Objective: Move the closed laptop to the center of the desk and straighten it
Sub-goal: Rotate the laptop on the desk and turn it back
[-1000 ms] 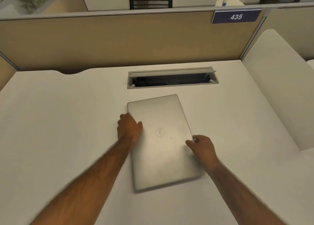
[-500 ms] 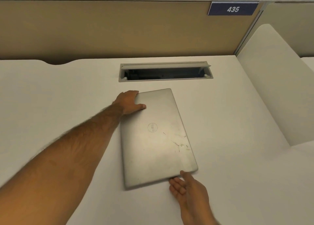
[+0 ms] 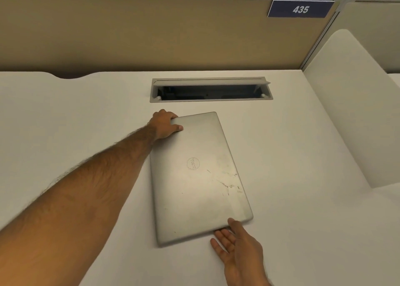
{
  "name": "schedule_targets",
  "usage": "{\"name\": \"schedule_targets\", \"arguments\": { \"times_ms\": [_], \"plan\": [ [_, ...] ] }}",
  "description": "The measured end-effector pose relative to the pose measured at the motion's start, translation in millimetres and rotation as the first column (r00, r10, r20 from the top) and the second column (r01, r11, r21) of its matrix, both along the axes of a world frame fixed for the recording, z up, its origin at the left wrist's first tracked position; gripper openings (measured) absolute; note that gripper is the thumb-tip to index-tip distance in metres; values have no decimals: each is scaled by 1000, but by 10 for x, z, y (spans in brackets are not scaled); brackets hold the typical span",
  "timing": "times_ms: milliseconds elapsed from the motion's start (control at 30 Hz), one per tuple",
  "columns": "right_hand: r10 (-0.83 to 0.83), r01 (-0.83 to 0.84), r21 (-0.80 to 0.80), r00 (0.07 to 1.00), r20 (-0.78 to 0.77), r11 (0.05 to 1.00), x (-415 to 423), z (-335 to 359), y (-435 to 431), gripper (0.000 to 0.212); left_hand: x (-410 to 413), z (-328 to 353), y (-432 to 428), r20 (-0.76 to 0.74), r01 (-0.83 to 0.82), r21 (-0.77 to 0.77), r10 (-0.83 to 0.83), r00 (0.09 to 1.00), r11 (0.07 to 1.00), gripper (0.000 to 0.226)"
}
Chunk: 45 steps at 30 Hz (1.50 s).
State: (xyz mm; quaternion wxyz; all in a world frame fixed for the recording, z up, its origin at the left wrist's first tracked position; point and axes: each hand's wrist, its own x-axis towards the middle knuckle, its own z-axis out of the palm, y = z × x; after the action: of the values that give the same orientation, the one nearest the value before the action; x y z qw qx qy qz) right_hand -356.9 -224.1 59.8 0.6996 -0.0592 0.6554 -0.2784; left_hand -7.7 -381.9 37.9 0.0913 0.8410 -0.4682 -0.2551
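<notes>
My left hand (image 3: 165, 124) grip clamped on far left corner of closed laptop (image 3: 199, 177); right hand (image 3: 240, 248) open, fingers under near edge; laptop flat mid-surface (image 3: 86, 117), skewed, near cable slot (image 3: 211, 90); rigid, smooth lid, likely slippery; hold opposite corners, pivot.

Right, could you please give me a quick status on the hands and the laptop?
Left hand gripping the closed laptop at its far-left corner. Right hand open at the near edge. Laptop flat, skewed on desk. Nothing in the way.
</notes>
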Motion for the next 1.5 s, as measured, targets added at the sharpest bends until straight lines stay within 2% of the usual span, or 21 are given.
{"name": "schedule_targets", "arguments": {
  "times_ms": [100, 267, 467, 600, 967, 1133, 1233, 1367, 1500],
  "plan": [
    [-4, 3, -28, 1000, -16, 1000, 4, -27, -10, 25, 61, -4, 49, -46, -35, 2, 35, 998, 999, 69],
    [18, -19, -67, 1000, -23, 998, 92, -48, -20, 8, 119, 19, 208, -122, -106, -9, 104, 987, 994, 67],
    [35, -47, -128, 995, -92, 991, 101, -77, -140, 12, 145, 39, 511, -187, -222, -49, 210, 960, 974, 67],
    [56, -85, -181, 986, -159, 980, 60, -78, -335, 11, 156, 46, 746, -231, -328, -90, 301, 925, 940, 61],
    [162, -264, -322, 937, -309, 909, 141, 130, -1139, 16, 31, 106, 1182, -286, -556, -126, 506, 814, 822, 67],
    [224, -374, -349, 889, -400, 859, 168, 151, -1421, 14, -94, 59, 1333, -341, -600, -141, 530, 776, 787, 58],
    [273, -447, -327, 845, -460, 833, 197, 153, -1587, 34, -179, -3, 1423, -406, -641, -121, 551, 729, 758, 58],
    [327, -524, -313, 798, -507, 792, 236, 109, -1780, 44, -322, -73, 1519, -451, -707, -106, 599, 661, 699, 63],
    [357, -572, -282, 753, -552, 770, 285, 31, -1974, 39, -416, -120, 1570, -455, -745, -93, 637, 622, 661, 65]
  ]
}}
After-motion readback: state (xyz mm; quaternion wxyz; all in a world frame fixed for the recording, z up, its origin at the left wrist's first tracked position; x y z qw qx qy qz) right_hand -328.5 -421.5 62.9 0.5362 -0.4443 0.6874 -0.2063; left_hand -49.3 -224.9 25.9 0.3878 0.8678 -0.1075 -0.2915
